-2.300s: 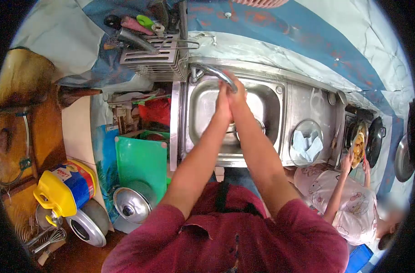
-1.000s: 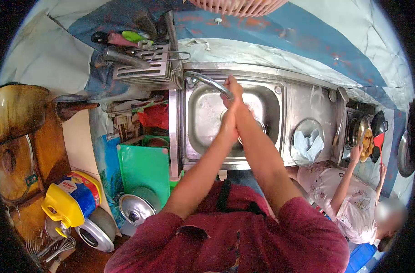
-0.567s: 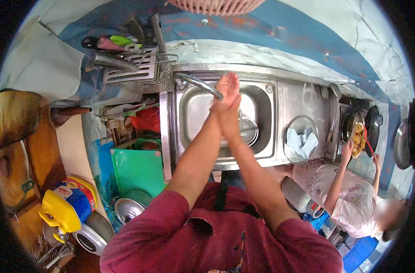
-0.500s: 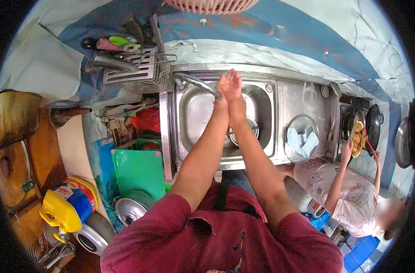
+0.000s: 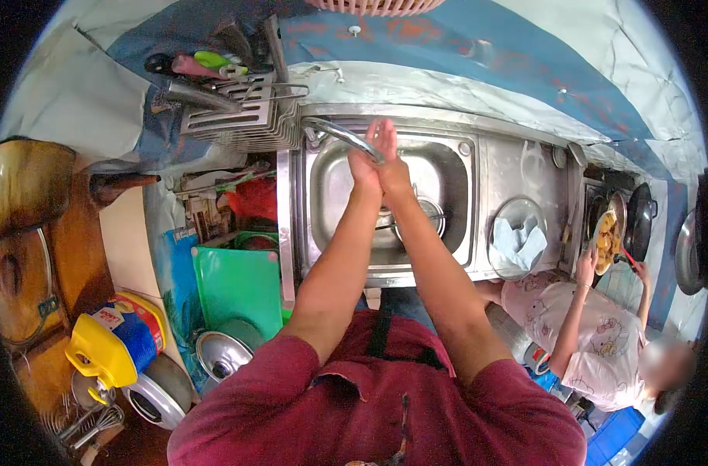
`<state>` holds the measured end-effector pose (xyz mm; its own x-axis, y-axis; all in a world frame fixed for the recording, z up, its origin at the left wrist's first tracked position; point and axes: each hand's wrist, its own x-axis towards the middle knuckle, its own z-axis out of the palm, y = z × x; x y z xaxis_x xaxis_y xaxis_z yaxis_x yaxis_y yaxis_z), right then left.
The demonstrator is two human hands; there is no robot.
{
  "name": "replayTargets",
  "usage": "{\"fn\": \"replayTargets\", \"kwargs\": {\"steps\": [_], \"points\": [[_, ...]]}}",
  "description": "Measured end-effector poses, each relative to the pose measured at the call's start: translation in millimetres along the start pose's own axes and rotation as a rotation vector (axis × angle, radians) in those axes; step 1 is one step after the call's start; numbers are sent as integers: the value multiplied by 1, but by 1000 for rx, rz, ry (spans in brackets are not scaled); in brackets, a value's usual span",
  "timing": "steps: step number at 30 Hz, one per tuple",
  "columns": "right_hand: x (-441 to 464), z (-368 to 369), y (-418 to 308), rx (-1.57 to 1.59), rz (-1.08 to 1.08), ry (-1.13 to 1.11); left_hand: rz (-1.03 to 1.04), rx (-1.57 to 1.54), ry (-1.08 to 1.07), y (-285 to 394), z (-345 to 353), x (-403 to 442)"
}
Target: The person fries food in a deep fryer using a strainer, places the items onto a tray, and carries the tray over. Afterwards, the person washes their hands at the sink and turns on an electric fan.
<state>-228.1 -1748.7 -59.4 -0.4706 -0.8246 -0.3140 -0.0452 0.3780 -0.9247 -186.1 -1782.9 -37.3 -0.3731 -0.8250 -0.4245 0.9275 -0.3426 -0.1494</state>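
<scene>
Over the metal sink (image 5: 331, 233), my left hand (image 5: 362, 166) and my right hand (image 5: 395, 175) are pressed against each other beneath the end of the chrome faucet (image 5: 340, 133). The spout partly covers my hands. Stretched fingers point toward the back wall, and I see no object in either hand. Below my wrists, a round metal pan (image 5: 430, 225) with a thin dark handle lies in the basin, partly hidden by my right forearm.
Left of the sink are a knife rack (image 5: 249, 116) and a green cutting board (image 5: 237, 289). A glass lid (image 5: 517, 268) with a light cloth (image 5: 518, 242) lies right. Farther right, another person (image 5: 602, 326) holds a plate of food (image 5: 607, 237) and a red utensil (image 5: 630, 258).
My left hand has shifted left and turned beneath the spout, sliding against the right. The whole view has moved slightly. The other person's plate has tilted a little.
</scene>
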Motion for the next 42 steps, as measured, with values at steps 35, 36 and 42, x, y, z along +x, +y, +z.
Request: {"fn": "replayTargets", "kwargs": {"steps": [35,36,42], "points": [[-65,-6,-51,-54,-41,-85,8,1173,252,38,-80,39],[-70,-3,-49,-120,-90,-119,53,1225,248,44,-94,48],[-4,10,-13,-66,-164,-186,153,882,180,15,-68,15]]}}
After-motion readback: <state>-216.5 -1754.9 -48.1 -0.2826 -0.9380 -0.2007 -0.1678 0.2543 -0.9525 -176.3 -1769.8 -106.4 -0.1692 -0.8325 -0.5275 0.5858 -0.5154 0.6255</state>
